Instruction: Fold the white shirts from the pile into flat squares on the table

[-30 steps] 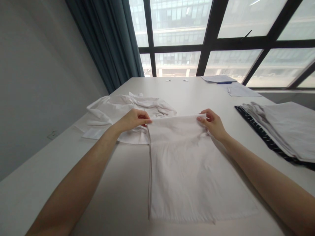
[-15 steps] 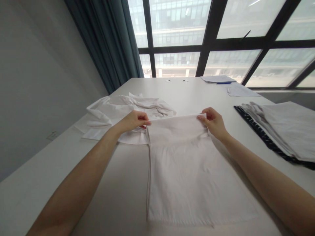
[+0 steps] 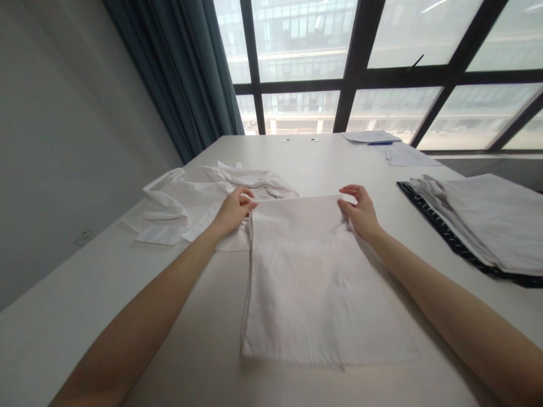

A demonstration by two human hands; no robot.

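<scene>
Fingers (image 3: 245, 199) of our left hand (image 3: 232, 212) curl at the far left corner of the folded white cotton garment (image 3: 314, 277), thumb and fingertips touching its edge, while our right hand (image 3: 360, 210) rests at the far right corner with fingers spread loosely, apparently letting go rather than pinching. We see the garment lying flat mid-table on the long white table (image 3: 127, 316), between a crumpled white shirt (image 3: 203, 195) and a stack of folded grey and striped clothes (image 3: 479, 220). We judge the fold just laid; the next move calls for smoothing the top edge square.
</scene>
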